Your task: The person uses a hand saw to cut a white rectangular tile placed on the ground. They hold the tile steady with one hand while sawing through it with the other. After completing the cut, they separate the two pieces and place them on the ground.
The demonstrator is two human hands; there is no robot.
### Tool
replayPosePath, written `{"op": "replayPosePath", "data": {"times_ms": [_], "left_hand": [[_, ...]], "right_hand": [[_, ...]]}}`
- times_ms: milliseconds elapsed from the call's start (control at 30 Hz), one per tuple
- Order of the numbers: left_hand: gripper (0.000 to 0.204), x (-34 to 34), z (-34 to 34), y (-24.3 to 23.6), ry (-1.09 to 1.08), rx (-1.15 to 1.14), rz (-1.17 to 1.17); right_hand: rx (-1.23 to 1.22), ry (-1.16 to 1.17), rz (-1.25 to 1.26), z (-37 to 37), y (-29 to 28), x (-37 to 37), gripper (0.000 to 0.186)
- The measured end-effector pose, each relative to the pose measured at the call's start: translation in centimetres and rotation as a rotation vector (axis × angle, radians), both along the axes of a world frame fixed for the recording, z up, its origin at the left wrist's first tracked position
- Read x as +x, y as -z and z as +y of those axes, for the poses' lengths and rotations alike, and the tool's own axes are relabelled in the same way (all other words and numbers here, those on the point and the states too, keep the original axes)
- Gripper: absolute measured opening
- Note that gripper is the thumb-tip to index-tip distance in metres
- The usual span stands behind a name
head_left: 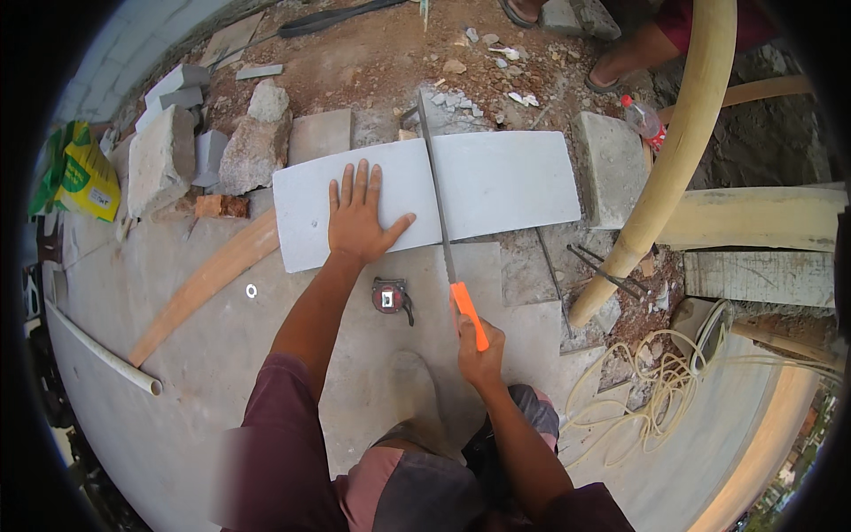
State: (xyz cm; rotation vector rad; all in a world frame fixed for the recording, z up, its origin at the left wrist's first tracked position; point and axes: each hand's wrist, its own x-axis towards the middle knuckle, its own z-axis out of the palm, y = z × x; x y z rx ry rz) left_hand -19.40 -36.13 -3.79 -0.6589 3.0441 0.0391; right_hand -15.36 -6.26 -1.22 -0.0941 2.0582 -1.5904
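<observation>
A long white lightweight block (505, 182) lies crosswise in front of me. My left hand (359, 213) rests flat on its left part, palm down with the fingers spread. In my right hand (481, 350) is the orange handle of a hand saw (441, 199), fingers wrapped round it. The thin dark blade runs away from me across the block, near its middle, and its tip shows beyond the far edge. Along the blade the block looks divided, but how deep the cut goes I cannot tell. Just below the block, a tape measure (387, 297) lies on the floor.
Broken blocks and stones (253, 146) stand at the far left beside a yellow-green bag (89, 177). A bamboo pole (660, 168) slants across the right, near a plastic bottle (644, 124) and tangled hose (651, 395). A white pipe (106, 350) lies left. Another person's foot (620, 66) is at top right.
</observation>
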Motion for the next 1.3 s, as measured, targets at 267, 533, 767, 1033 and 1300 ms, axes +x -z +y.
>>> {"op": "replayPosePath", "data": {"times_ms": [267, 533, 767, 1033, 1300], "left_hand": [[0.107, 0.5, -0.3, 0.0, -0.004, -0.004, 0.005], [0.106, 0.4, -0.4, 0.0, -0.007, 0.029, 0.028], [0.106, 1.1, -0.3, 0.4, -0.011, 0.02, -0.008], [0.106, 0.8, -0.3, 0.5, -0.006, -0.008, 0.014], [0.106, 0.6, 0.3, 0.2, 0.007, 0.008, 0.004]], "right_hand": [[-0.023, -0.036, 0.182, 4.1, -1.8, 5.3, 0.033], [-0.005, -0.022, 0.188, 5.2, -1.5, 6.5, 0.034], [0.008, -0.063, -0.002, 2.2, 1.4, 2.8, 0.031], [0.052, -0.1, 0.057, 2.8, 1.4, 3.2, 0.031], [0.054, -0.075, 0.052, 5.4, -1.3, 5.7, 0.028]]}}
